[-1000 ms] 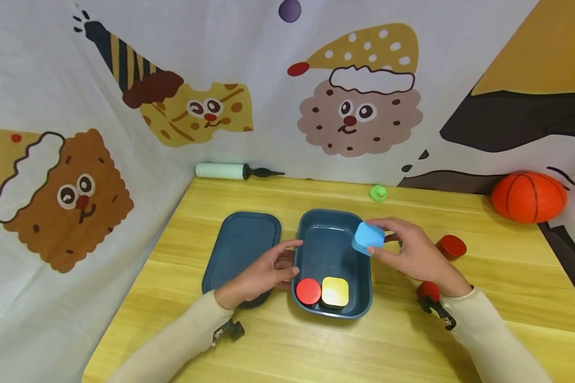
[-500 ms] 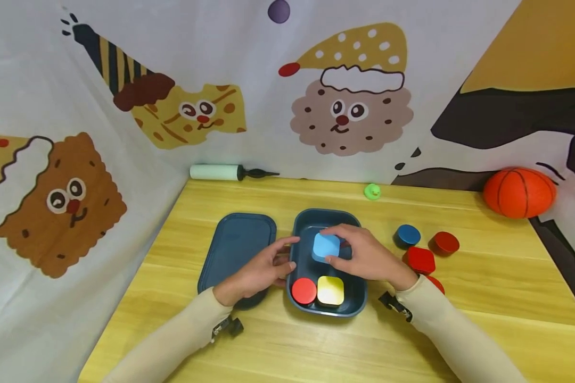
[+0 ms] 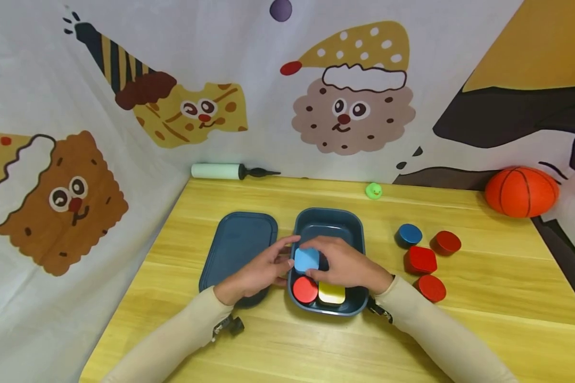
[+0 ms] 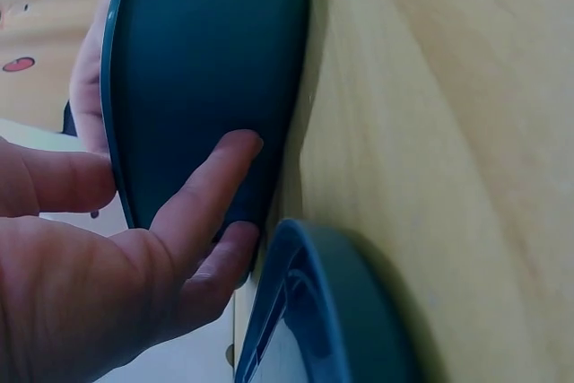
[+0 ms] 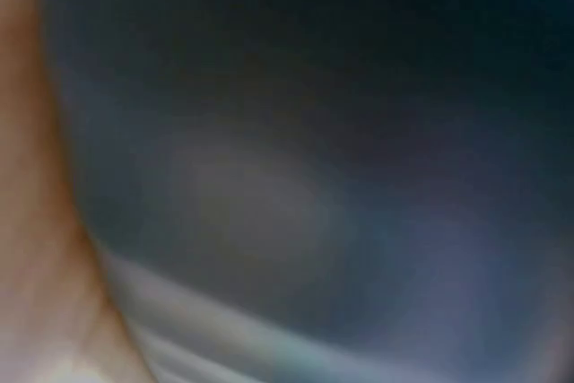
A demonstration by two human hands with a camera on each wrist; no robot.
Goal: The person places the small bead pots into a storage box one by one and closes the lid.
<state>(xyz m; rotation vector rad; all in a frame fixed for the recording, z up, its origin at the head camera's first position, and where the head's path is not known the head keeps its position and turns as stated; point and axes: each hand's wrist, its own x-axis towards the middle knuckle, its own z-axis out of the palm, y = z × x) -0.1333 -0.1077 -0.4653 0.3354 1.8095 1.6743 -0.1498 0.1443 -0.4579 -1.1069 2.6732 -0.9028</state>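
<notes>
Between thumb and fingers, my right hand (image 3: 345, 264) holds a light blue rounded-square block (image 3: 306, 260) inside the dark blue box (image 3: 333, 231), by its left wall. Just in front of that block, a red round block (image 3: 305, 290) and a yellow square block (image 3: 333, 296) sit in the box's near end; the hand partly covers the yellow one. My left hand (image 3: 260, 270) touches the box from the left. The left wrist view shows its fingers (image 4: 211, 181) extended along the outer wall, with the thumb at the rim. The right wrist view is dark and blurred.
A dark blue lid (image 3: 239, 247) lies left of the box. Right of it stand a blue round block (image 3: 409, 235), a red square block (image 3: 420, 259) and two red round ones. Farther back are a pump (image 3: 220, 171), a green toy duck (image 3: 374, 191) and an orange ball (image 3: 522, 192).
My right hand has carried the light blue block leftward from above the box's right rim to its left side, beside the red round block. The left hand has stayed at the box.
</notes>
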